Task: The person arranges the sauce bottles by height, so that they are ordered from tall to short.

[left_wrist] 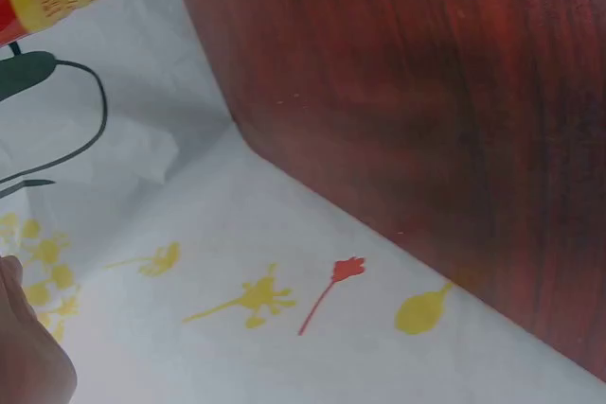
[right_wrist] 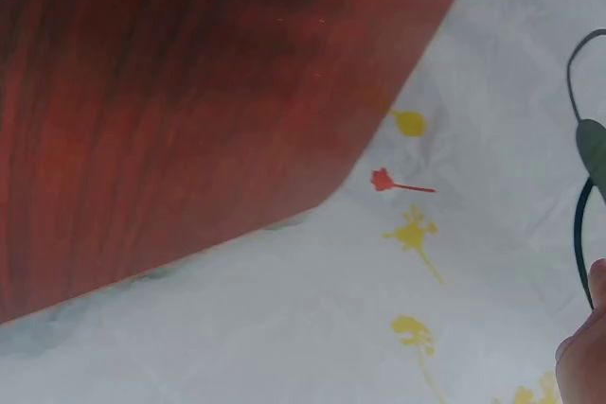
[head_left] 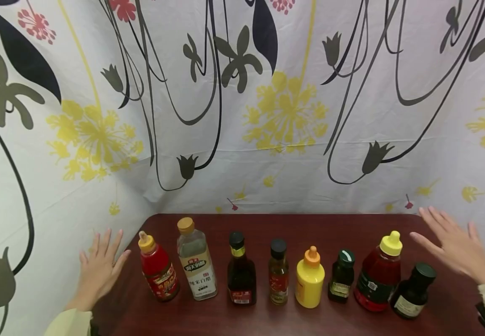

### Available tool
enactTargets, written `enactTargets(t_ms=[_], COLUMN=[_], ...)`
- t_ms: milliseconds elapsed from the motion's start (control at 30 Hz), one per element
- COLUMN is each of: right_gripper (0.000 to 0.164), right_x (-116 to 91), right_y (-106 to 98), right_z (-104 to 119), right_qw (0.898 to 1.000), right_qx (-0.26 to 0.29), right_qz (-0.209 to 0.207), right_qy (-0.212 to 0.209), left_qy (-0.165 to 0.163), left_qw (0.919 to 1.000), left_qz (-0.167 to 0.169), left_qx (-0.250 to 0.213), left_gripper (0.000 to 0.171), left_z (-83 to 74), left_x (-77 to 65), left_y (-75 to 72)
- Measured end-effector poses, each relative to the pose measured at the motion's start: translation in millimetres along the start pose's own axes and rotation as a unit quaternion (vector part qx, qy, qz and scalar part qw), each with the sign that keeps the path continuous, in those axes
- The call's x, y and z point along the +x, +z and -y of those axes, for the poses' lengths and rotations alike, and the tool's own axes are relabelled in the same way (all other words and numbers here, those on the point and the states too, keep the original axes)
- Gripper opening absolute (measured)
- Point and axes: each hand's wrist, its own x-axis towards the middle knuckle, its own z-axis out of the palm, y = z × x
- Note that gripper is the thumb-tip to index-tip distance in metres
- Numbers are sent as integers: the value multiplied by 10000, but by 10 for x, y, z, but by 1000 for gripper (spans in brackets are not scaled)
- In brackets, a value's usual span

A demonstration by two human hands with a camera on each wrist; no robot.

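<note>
In the head view my left hand point(head_left: 98, 270) is held out at the table's left edge with its fingers spread, holding nothing. Nearest to it stands a red sauce bottle point(head_left: 160, 270) with a yellow nozzle cap. My right hand point(head_left: 456, 245), fingers also spread, hovers over the right edge, apart from everything. Close by it are a dark red bottle point(head_left: 378, 275) with a yellow cap and a small dark jar point(head_left: 412, 291) with a green lid. Each wrist view shows only a bit of its hand, the left hand point(left_wrist: 33, 357) and the right hand point(right_wrist: 582, 357).
Between them on the dark red table point(head_left: 200, 322) stand a clear white-vinegar bottle point(head_left: 198, 266), a dark sauce bottle point(head_left: 242, 275), a slim bottle point(head_left: 278, 273), a yellow squeeze bottle point(head_left: 309, 282) and a small green-lidded bottle point(head_left: 341, 277). A flower-patterned cloth point(head_left: 234, 121) hangs behind.
</note>
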Motion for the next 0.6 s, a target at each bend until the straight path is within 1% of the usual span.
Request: enactTargets(t_ms=[133, 267, 433, 600], right_gripper=[78, 79, 78, 75], right_x=[35, 85, 144, 221], right_y=[-103, -212, -376, -526], right_z=[59, 134, 247, 375], right_qw=[10000, 9996, 9977, 9938], right_qx=[2, 96, 265, 202], right_qz=[-70, -248, -548, -923], right_qy=[-39, -80, -297, -582], left_qy=[-107, -189, -17, 229], left_qw=[9999, 9998, 9998, 9975], left_qz=[39, 64, -127, -502], left_qx=[-7, -35, -166, -440], left_gripper=[61, 62, 61, 59], left_z=[-31, -83, -166, -246], left_x=[37, 87, 135, 193], left_y=[-52, -112, -195, -272])
